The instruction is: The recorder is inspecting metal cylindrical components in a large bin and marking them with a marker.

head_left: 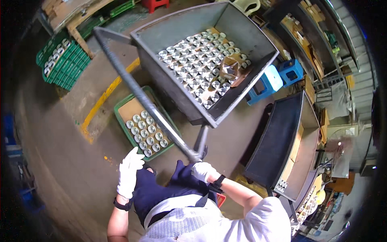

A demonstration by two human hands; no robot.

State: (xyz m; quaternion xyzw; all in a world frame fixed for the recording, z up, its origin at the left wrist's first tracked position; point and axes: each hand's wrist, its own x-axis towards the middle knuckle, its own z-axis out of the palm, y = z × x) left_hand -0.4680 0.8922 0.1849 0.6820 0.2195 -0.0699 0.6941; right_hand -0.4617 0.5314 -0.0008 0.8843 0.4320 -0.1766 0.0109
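Note:
A grey metal cart (pixel 165 86) stands in front of me, its deep bin filled with rows of small shiny round metal parts (pixel 197 62). From its side a long push bar (pixel 141 94) runs toward me. My right hand (pixel 204 171), in a white glove, is closed around the near end of that bar. My left hand (pixel 130 167), also gloved in white, hangs free with its fingers stretched out, close to the near corner of a green crate (pixel 121 111). Several similar round metal parts (pixel 144 132) stand in the crate on a brown sheet.
Stacked green crates (pixel 66 66) stand by a wooden bench (pixel 76 16) at the far left. A second grey metal bin (pixel 278 133) is on my right. Blue stools (pixel 268 82) stand beyond the cart's right side, and a yellow floor line (pixel 100 103) curves along its left.

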